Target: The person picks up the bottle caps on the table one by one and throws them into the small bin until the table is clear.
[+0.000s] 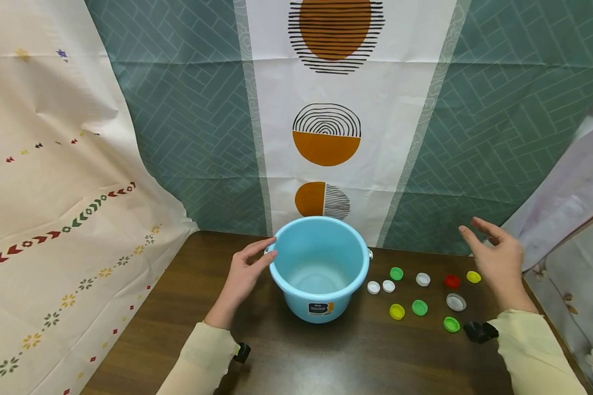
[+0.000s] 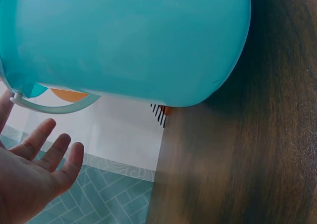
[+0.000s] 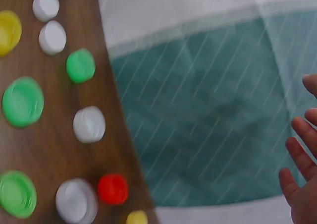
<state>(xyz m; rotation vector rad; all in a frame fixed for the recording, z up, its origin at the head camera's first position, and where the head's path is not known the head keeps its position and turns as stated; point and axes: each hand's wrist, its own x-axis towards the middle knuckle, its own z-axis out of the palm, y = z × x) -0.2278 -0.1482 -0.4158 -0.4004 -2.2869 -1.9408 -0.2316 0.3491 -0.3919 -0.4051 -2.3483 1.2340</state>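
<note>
A light blue bucket (image 1: 318,304) stands upright on the brown table, with a label on its front. At its left rim is my left hand (image 1: 243,275), thumb and forefinger extended right at the edge. Its other fingers (image 2: 60,152) are loosely spread below the bucket's handle (image 2: 59,107) in the left wrist view. Raised at the right, my right hand (image 1: 501,263) holds nothing, its thumb and fingers apart. Below and left of it lie several bottle caps, among them a red cap (image 1: 452,281), a yellow cap (image 1: 473,277) and a large whitish cap (image 1: 456,302).
More caps are spread right of the bucket, including a green cap (image 1: 419,308) and a white cap (image 1: 373,287). A patterned green and white curtain (image 1: 197,137) hangs behind the table (image 1: 296,362). A cream cloth (image 1: 79,247) borders the left side.
</note>
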